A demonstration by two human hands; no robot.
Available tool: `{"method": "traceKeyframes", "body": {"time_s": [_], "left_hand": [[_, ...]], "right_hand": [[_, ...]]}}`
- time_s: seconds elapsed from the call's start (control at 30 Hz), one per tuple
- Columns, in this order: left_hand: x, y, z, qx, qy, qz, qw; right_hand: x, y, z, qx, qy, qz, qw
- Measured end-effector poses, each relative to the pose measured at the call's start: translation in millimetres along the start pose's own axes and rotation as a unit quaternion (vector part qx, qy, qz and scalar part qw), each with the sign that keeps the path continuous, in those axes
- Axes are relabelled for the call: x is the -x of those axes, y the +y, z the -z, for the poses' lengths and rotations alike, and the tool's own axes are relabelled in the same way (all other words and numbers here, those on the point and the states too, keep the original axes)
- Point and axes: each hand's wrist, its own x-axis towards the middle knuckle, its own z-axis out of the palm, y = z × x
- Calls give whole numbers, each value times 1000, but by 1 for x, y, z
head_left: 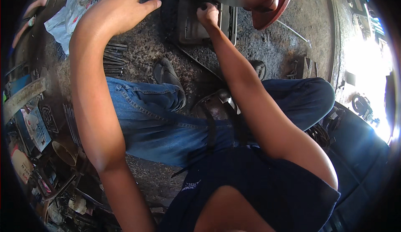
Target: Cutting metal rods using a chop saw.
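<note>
1. At your far left, clutter lies along the floor's edge: boxes and papers (35,127), and further up a crumpled white plastic bag (69,12). None of it touches your hands.
2. Your left hand (119,10) is spread open, palm down, fingers reaching onto a dark cloth or bag (167,2) at the top of the view. It grips nothing; it looks like a brace that steadies you as you lean forward.
3. Just below that arm, a row of dark metal rods (113,58) lies on the gritty floor (146,48), side by side and within easy reach.
4. Your jeans-clad legs are folded under you, one shoe (169,79) tucked in, so you sit low and close to the work.
5. Your right hand (207,15) is closed in a fist on the grey metal box-like part (192,27), which stands on the floor straight ahead, between both hands. What exactly the fingers clasp is hard to make out; it may be a handle or bar on its top.
6. Right of it, a reddish-brown curved metal piece (273,4) overhangs the box, and a thin rod (294,31) lies on the floor beyond.
</note>
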Motion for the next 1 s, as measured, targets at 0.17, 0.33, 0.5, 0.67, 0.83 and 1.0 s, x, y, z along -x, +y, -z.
{"method": "traceKeyframes", "body": {"time_s": [0.17, 0.33, 0.5, 0.67, 0.83, 1.0], "left_hand": [[-2, -1, -3, 15, -1, 8, 1000], [-3, 7, 4, 3, -22, 8, 1000], [3, -6, -5, 22, -5, 18, 1000], [-1, 4, -1, 6, -3, 12, 1000], [-5, 4, -2, -16, -8, -3, 1000], [-5, -12, -12, 3, 2, 0, 1000]], "right_hand": [[-4, -19, -2, 96, 35, -6, 995], [-17, -23, -2, 170, -1, 40, 985], [-13, -37, -5, 193, -60, 41, 978], [-1, -21, -3, 167, 6, 53, 984], [12, -14, 18, 148, 55, 39, 987], [74, -15, 69, 38, 23, 97, 994]]}}
